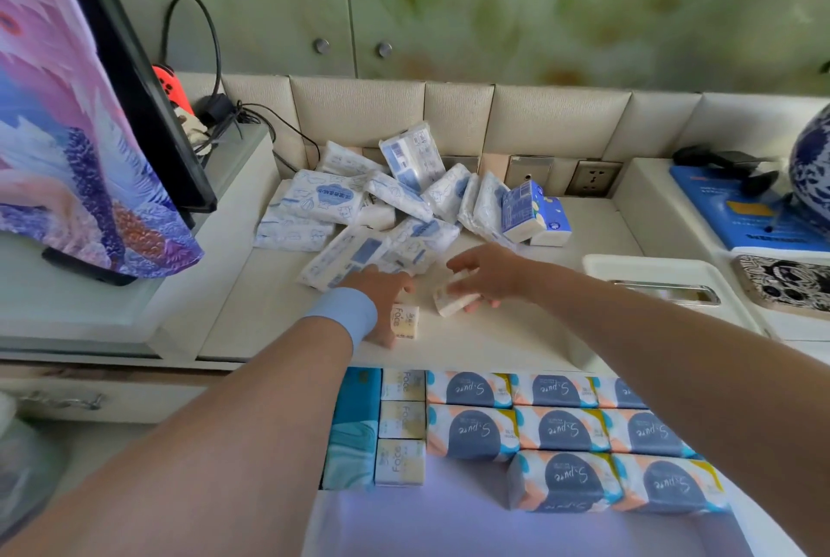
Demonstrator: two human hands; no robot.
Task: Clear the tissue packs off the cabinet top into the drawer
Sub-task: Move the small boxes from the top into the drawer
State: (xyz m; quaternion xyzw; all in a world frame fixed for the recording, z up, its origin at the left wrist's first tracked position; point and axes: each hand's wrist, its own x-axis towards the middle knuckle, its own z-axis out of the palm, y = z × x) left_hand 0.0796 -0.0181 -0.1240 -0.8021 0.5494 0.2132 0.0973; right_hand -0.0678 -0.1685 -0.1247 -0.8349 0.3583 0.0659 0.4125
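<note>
A heap of white-and-blue tissue packs (359,206) lies at the back of the cream cabinet top (516,341). Two blue boxy packs (534,215) stand at the heap's right end. My left hand (381,300) grips a small yellow-and-white "face" pack (405,322) on the cabinet top. My right hand (489,273) holds another small white pack (453,298), tilted just above the surface. Below, the open drawer (449,516) holds rows of "S.pure" packs (561,430), three "face" packs (401,421) and a teal pack (352,426).
A screen under a patterned cloth (81,129) stands at the left, with cables and a red controller (164,82) behind it. A white tray (664,282), a blue box (741,206) and a blue-and-white vase (813,170) are at the right. Wall sockets (593,177) sit behind the heap.
</note>
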